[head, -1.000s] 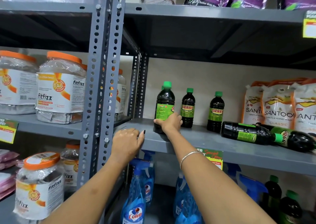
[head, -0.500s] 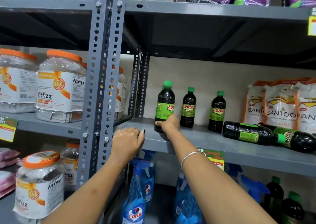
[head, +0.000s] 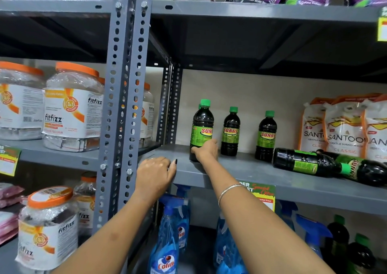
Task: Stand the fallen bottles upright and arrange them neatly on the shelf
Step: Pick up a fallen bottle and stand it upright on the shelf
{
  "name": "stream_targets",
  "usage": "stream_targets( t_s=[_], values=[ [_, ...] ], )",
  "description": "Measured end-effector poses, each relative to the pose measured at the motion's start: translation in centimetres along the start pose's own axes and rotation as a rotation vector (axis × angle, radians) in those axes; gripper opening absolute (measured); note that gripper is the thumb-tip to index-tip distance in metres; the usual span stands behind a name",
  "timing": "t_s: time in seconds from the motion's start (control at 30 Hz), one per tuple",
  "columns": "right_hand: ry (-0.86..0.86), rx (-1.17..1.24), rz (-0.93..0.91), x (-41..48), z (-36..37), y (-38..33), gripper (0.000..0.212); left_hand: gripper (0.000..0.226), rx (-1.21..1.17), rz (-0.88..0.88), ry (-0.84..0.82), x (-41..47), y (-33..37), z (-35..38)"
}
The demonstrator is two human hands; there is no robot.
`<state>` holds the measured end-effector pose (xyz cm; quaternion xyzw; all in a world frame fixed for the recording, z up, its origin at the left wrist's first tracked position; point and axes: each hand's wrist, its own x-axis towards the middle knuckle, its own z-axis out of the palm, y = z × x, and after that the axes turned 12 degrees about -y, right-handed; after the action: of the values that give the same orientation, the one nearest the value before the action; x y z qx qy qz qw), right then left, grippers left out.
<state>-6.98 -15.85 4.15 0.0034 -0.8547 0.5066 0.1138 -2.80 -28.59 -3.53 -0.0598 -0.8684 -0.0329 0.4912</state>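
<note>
My right hand (head: 206,151) is at the base of the leftmost standing bottle (head: 201,128) on the grey shelf (head: 261,175), fingers wrapped round its lower part below the green label. That bottle stands upright near the left end of the shelf, its green cap up; a second cap shows just behind it. My left hand (head: 155,174) rests on the front left edge of the same shelf, fingers curled together over the lip, holding nothing that I can see.

Two more dark bottles stand upright to the right of the held one: the middle bottle (head: 230,131) just beside my right hand, and the third bottle (head: 266,136) further along, apart from it.

Two fallen bottles remain on their sides at the right end of the shelf. The nearer fallen bottle (head: 305,163) lies with its base pointing left and its cap right; the second fallen bottle (head: 364,170) lies against it, partly cut off by the frame edge. Hand-wash pouches (head: 343,127) stand behind both.

Blue spray bottles (head: 167,244) occupy the shelf below. Orange-lidded jars (head: 71,108) fill the adjoining rack on the left.
</note>
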Motion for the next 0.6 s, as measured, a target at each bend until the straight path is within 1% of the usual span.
stream_targets(
  t_s=[0.27,0.4,0.47,0.53,0.6],
  values=[
    [0.106,-0.037,0.027,-0.11,-0.27,0.13,0.079,0.048,0.001,0.0,0.004,0.01,0.07,-0.09],
    [0.061,-0.026,0.02,-0.11,-0.19,0.11,0.082,0.046,0.011,-0.001,0.003,0.03,0.13,-0.23],
    [0.037,0.002,0.015,0.05,-0.2,0.15,0.08,0.046,0.014,0.0,0.004,0.02,0.15,-0.25],
    [0.039,0.042,0.018,0.14,-0.31,0.19,0.075,0.046,0.013,0.001,0.008,0.02,0.17,-0.24],
    [0.057,0.052,0.023,0.09,-0.41,0.21,0.075,0.046,0.006,0.001,0.008,0.0,0.19,-0.24]
  ],
)
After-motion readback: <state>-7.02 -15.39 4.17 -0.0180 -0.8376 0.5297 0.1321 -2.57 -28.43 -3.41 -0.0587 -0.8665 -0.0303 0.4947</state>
